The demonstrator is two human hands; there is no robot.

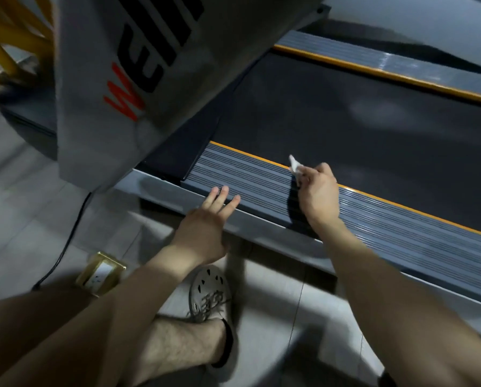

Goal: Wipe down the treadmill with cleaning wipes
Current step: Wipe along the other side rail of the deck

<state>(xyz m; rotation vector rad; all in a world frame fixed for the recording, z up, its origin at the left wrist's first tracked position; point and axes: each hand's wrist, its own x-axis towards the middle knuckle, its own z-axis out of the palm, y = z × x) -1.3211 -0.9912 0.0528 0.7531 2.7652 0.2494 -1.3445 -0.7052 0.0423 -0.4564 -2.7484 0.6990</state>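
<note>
Right hand (318,191): my fingers pinch a white crumpled wipe (294,164), mostly hidden, over grey ribbed treadmill rail (247,177).
Left hand (205,227): straight fingers resting on rail's outer edge.

The belt (345,121) is dark, matt and finely grained, like rubber. The near rail (247,177), on the belt's near side, is grey, finely ribbed and plastic-looking, with a dull sheen. The far rail (401,60) beyond the belt shows a glossier streak. Left of the belt, the upright (94,107) is smooth matt grey with printed letters. The wipe (295,166) at the belt's near edge is thin, white and crumpled. The floor tiles (303,289) nearer than the belt are smooth and faintly shiny.
</note>
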